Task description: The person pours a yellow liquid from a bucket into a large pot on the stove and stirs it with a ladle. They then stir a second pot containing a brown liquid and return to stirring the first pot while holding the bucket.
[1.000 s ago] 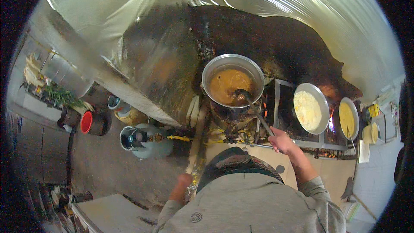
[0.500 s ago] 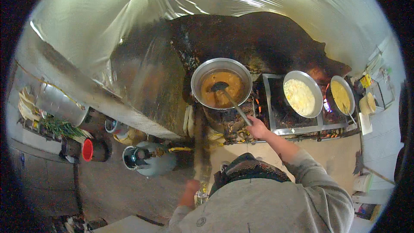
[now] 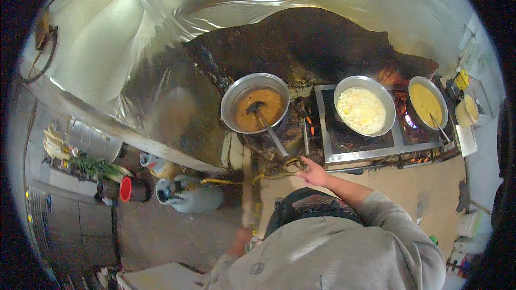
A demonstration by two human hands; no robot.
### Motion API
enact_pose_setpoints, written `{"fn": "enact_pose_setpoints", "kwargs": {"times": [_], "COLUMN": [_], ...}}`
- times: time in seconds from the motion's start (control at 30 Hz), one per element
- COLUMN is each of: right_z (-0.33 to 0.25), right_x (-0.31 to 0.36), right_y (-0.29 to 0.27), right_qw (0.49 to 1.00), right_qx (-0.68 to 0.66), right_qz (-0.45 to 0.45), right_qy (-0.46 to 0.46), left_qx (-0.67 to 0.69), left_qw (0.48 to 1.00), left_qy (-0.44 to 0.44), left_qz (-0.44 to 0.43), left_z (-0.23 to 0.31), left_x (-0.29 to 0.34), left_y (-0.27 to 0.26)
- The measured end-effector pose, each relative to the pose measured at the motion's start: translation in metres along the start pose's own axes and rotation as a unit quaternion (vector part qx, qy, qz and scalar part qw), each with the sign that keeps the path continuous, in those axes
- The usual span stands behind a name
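Note:
My right hand (image 3: 313, 173) is at the front edge of the stove, beside the end of a yellow hose (image 3: 262, 176). Its fingers look closed there, but what is between them is too small to make out. A ladle (image 3: 271, 135) leans in a metal pot (image 3: 228, 123) of brown liquid, its bowl sunk in the liquid and its handle out over the near rim, apart from my hand. Low beside my body, my left hand (image 3: 242, 240) hangs blurred, its fingers not readable.
Right of the pot, a pan of whitish food (image 3: 364, 110) and a pan of yellow food (image 3: 425, 102) with a utensil sit on the metal stove frame (image 3: 360, 156). Flames glow between them. A gas cylinder (image 3: 196, 196) and a red-rimmed bucket (image 3: 126, 188) stand at the left.
My right hand has let go of the ladle and moved down to the yellow hose. The ladle now rests against the pot's rim. The whole view has shifted slightly.

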State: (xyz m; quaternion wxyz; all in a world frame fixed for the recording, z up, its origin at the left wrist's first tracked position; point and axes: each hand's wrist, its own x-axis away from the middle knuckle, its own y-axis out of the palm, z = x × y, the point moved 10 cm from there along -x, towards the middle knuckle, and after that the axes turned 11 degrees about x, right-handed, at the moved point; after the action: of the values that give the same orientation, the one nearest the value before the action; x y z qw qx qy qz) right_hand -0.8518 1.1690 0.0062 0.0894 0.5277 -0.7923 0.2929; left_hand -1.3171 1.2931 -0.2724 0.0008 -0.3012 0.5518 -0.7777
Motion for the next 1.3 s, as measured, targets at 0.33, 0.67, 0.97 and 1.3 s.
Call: {"fn": "enact_pose_setpoints", "kwargs": {"times": [0.33, 0.67, 0.97, 1.3], "right_z": [0.374, 0.451, 0.550, 0.597], "right_x": [0.222, 0.358, 0.496, 0.435], "right_y": [-0.156, -0.256, -0.408, -0.694], "right_qw": [0.926, 0.928, 0.826, 0.781], "right_qx": [-0.219, 0.017, 0.184, 0.176], "right_qz": [0.156, 0.271, 0.336, 0.436], "right_qy": [0.264, 0.255, 0.413, 0.411], "left_qx": [0.343, -0.066, 0.088, 0.308], "left_qw": [0.933, 0.964, 0.956, 0.940], "left_qy": [0.026, 0.150, 0.178, -0.032], "left_qz": [-0.102, -0.210, -0.216, -0.143], "left_z": [0.260, 0.448, 0.713, 0.742], "left_x": [-0.160, -0.352, -0.476, -0.489], "left_y": [-0.064, -0.106, -0.144, -0.124]}}
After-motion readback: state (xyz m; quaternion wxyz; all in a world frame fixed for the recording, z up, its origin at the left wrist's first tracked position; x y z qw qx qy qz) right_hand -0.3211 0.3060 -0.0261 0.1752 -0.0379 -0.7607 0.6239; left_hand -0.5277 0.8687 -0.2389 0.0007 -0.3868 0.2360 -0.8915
